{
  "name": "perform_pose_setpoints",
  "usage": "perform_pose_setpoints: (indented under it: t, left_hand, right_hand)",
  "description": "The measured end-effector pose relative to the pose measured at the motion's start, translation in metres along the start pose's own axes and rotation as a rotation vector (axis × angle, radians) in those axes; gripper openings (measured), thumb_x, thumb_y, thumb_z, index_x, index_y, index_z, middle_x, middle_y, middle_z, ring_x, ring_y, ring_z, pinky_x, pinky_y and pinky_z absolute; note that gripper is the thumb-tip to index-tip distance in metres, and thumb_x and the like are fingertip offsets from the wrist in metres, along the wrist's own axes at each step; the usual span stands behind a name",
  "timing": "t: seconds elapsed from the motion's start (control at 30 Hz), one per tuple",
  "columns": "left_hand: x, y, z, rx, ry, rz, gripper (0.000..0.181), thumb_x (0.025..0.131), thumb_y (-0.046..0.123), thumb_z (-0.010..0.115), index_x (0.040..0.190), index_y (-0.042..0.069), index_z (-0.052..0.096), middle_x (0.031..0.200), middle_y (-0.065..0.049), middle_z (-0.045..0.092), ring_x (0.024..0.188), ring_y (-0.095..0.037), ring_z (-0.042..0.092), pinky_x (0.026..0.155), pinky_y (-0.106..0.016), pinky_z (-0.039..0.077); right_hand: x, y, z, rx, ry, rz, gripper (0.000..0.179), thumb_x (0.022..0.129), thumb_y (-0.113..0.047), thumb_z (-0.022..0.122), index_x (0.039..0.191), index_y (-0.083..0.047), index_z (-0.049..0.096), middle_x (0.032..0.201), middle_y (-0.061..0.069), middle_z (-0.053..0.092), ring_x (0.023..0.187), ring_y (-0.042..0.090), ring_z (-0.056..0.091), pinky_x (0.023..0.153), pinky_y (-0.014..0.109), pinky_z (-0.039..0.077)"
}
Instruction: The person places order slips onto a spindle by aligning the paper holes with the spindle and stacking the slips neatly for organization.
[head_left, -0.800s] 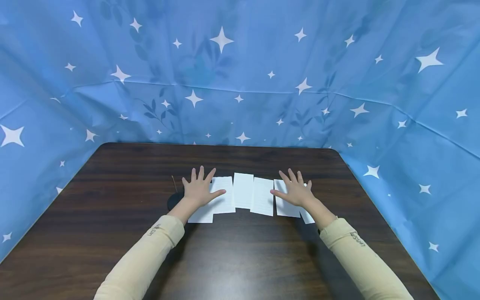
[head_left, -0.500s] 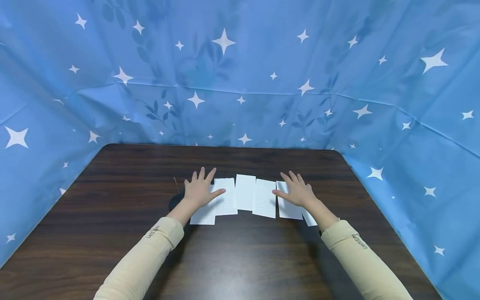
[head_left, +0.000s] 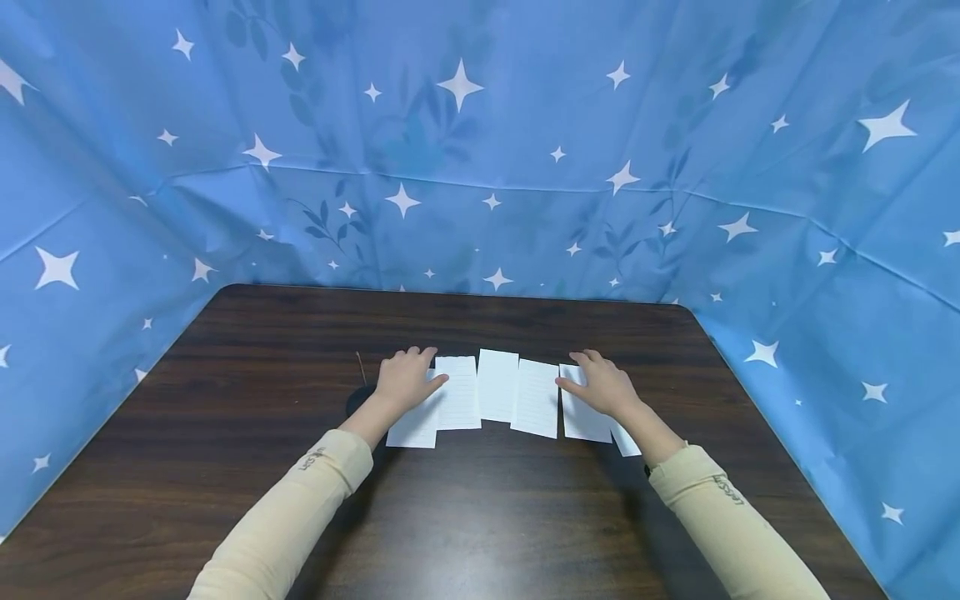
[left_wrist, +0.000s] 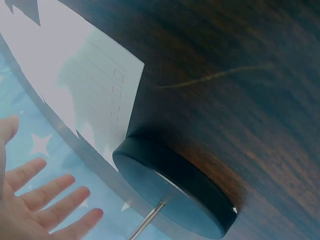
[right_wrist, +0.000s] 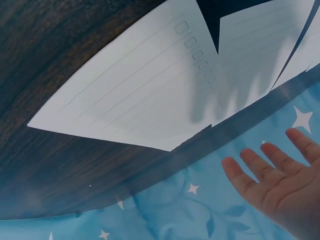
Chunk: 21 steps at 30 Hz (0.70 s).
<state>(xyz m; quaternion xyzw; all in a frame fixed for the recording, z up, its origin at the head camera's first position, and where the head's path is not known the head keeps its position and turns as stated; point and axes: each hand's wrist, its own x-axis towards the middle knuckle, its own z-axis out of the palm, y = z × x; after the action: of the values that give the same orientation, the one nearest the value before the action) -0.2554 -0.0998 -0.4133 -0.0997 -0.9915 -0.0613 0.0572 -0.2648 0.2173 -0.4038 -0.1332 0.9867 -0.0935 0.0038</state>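
Several white lined paper sheets (head_left: 497, 385) lie in a slightly arched row on the table, some overlapping. My left hand (head_left: 405, 379) hovers over the left sheets, fingers apart and a little bent, holding nothing. Over the right sheets hangs my right hand (head_left: 604, 388), its fingers also spread and loosely bent. Small printed boxes show on the leftmost sheet (left_wrist: 100, 70) and the rightmost sheet (right_wrist: 135, 85) in the wrist views. Beside the left sheet stands a round black base (left_wrist: 185, 167) with a thin metal rod (left_wrist: 147, 220) rising from it; my left wrist partly covers the base in the head view.
The dark wood-grain table (head_left: 465, 517) has rounded far corners. Behind and beside it hangs a blue curtain (head_left: 525, 108) with white stars and leaf patterns.
The fingers of both hands have drawn in from a wider, straighter spread. The whole head view has shifted slightly, so the scene sits a bit further right. The sheets lie as before.
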Motion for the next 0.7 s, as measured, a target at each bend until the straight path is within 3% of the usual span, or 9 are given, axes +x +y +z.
perform_pose_setpoints:
  t: [0.17, 0.3, 0.5, 0.7]
  left_hand:
    - [0.0016, -0.0008, 0.0023, -0.016, 0.063, 0.044, 0.041, 0.089, 0.041, 0.062, 0.112, 0.007, 0.066, 0.097, -0.011, 0.071, 0.086, -0.028, 0.067, 0.068, -0.041, 0.057]
    - [-0.0014, -0.0019, 0.0023, -0.032, 0.106, 0.07, 0.034, 0.089, 0.036, 0.064, 0.106, 0.007, 0.069, 0.094, -0.008, 0.073, 0.083, -0.025, 0.068, 0.066, -0.038, 0.057]
    - [-0.0047, -0.0036, 0.0024, -0.052, 0.172, 0.091, 0.026, 0.088, 0.03, 0.065, 0.099, 0.007, 0.072, 0.088, -0.009, 0.073, 0.072, -0.023, 0.067, 0.058, -0.035, 0.056]
    - [-0.0066, -0.0027, 0.0014, -0.07, 0.19, 0.099, 0.021, 0.088, 0.028, 0.066, 0.095, 0.009, 0.074, 0.085, -0.007, 0.073, 0.068, -0.021, 0.066, 0.054, -0.032, 0.054]
  right_hand:
    - [0.0023, -0.0007, -0.0009, 0.031, -0.002, 0.013, 0.056, 0.092, -0.041, 0.056, 0.127, 0.003, 0.053, 0.121, 0.025, 0.06, 0.106, 0.039, 0.061, 0.083, 0.053, 0.053]
    - [0.0027, -0.0025, -0.0005, 0.064, 0.0, -0.005, 0.046, 0.091, -0.034, 0.06, 0.121, 0.002, 0.059, 0.107, 0.022, 0.067, 0.092, 0.034, 0.066, 0.073, 0.047, 0.056]
    - [0.0013, -0.0036, -0.0017, 0.07, 0.003, -0.037, 0.04, 0.091, -0.027, 0.061, 0.119, 0.001, 0.06, 0.11, 0.022, 0.066, 0.091, 0.032, 0.066, 0.072, 0.045, 0.056]
    - [-0.0024, -0.0023, -0.0019, 0.062, 0.011, -0.051, 0.035, 0.091, -0.024, 0.062, 0.116, 0.001, 0.062, 0.107, 0.021, 0.067, 0.086, 0.031, 0.067, 0.065, 0.042, 0.056]
